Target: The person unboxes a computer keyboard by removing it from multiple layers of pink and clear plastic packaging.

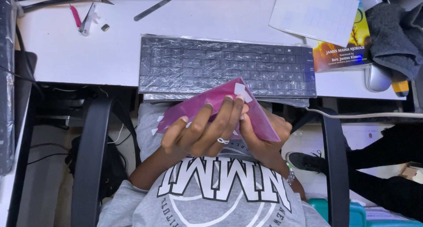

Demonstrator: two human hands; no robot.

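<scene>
A white surface (pixel 110 55) fills the upper view, carrying a black flat keyboard wrapped in clear plastic (pixel 227 66) whose near edge overhangs the surface's front. Just below it, above the person's lap, both hands hold a magenta glossy plastic pouch (pixel 260 121) tilted, with a white tape tab near its top corner. The left hand (pixel 200 132), wearing a silver ring, lies over the pouch's front, its grip pinching the pouch with fingers pressed down. The right hand (pixel 264 143) cups the pouch from beneath, its grip closed on the lower edge. A yellow-covered book (pixel 343 53) lies under a white paper sheet (pixel 315 13) at upper right.
</scene>
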